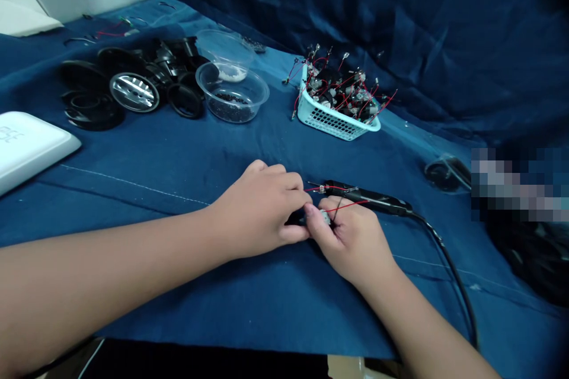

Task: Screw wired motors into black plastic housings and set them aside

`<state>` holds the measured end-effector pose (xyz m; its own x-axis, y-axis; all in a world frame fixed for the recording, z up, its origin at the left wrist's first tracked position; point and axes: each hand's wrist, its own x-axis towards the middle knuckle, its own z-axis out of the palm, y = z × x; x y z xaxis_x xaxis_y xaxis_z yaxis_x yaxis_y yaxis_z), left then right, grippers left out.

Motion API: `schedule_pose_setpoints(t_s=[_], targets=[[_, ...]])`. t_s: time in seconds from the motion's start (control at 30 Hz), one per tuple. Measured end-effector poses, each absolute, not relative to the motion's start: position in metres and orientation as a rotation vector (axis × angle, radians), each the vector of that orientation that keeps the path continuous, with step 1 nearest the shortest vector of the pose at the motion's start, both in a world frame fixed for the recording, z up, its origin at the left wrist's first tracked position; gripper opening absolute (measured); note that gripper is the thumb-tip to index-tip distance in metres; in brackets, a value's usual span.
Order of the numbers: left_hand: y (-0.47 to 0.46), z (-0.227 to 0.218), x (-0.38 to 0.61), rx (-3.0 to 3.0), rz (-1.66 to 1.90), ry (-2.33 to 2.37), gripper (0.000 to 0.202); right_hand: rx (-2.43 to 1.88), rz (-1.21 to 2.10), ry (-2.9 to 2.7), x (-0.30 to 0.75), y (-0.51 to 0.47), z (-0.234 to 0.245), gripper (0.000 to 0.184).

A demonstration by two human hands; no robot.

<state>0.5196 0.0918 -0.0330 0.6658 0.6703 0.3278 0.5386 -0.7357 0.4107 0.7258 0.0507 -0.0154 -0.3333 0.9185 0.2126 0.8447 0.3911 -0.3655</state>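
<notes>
My left hand (260, 210) and my right hand (351, 243) meet low in the middle of the blue cloth (178, 302). Between them is a small silver motor (324, 217) with thin red wires, partly hidden by my fingers. Both hands seem to pinch it. A black soldering iron (367, 195) lies just beyond my right fingers, its tip pointing left near the wires. Its black cable (448, 266) curves down past my right forearm.
A pale blue plastic basket (331, 115) holds several wired motors. Left of it stand transparent bowls (232, 93) of small black and white parts. Black round parts and a metal grille disc (134, 92) lie further left, beside a white tray (26, 148).
</notes>
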Motion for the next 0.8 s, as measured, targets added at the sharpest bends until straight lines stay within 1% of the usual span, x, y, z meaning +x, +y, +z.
schedule_pose_setpoints(t_s=[0.13, 0.2, 0.33, 0.4, 0.5, 0.67, 0.8], targets=[[0.0916, -0.0323, 0.5192, 2.538, 0.691, 0.847, 0.021, -1.435, 0.105, -2.278, 0.7284, 0.0525, -0.0179, 0.044], [0.0915, -0.0317, 0.5193, 2.51, 0.693, 0.798, 0.016, -1.396, 0.099, -2.268, 0.7296, 0.0531, -0.0193, 0.045], [0.0917, -0.0309, 0.5197, 2.489, 0.72, 0.762, 0.012, -1.342, 0.135, -2.267, 0.73, 0.0526, -0.0187, 0.047], [0.0919, -0.0311, 0.5197, 2.506, 0.764, 0.748, 0.014, -1.385, 0.133, -2.285, 0.7296, 0.0517, -0.0173, 0.042], [0.0921, -0.0325, 0.5199, 2.52, 0.824, 0.712, 0.021, -1.455, 0.155, -2.314, 0.7293, 0.051, -0.0161, 0.038], [0.0929, -0.0347, 0.5204, 2.563, 0.829, 0.717, 0.019, -1.459, 0.261, -2.3, 0.73, 0.0515, -0.0166, 0.042], [0.0943, -0.0338, 0.5193, 2.53, 0.796, 0.722, 0.021, -1.495, 0.289, -2.335, 0.7303, 0.0514, -0.0159, 0.043]])
